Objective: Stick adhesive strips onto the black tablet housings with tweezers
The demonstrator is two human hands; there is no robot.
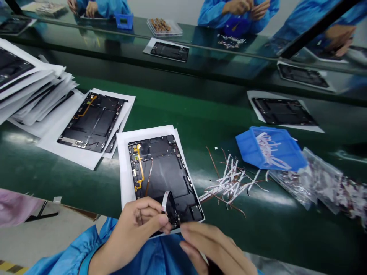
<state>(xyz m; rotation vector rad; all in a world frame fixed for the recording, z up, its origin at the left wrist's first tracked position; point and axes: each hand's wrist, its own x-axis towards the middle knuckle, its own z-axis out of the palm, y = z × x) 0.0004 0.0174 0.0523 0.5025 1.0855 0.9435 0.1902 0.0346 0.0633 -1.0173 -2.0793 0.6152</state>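
Note:
My left hand (143, 221) pinches a thin flat ribbon cable (166, 198) between thumb and fingers. The strip, white on one face and dark on the other, bends in a loop above the lower part of a black tablet housing (160, 172). My right hand (212, 240) is beside the loop's other end, at the housing's lower right edge; motion blurs it, and whether its fingers grip the strip is unclear. An orange flex cable (140, 168) runs along the housing's left side, with a thin copper-coloured strip (149, 177) near it. White paper (124, 172) lies under the housing.
Loose white and brown strips (229, 181) lie to the right, by a blue bin (243, 147) and plastic bags (323, 175). Another housing (91, 122) and a paper-layered stack (43, 88) stand left. Across the bench, co-workers' hands (241, 7) are at work.

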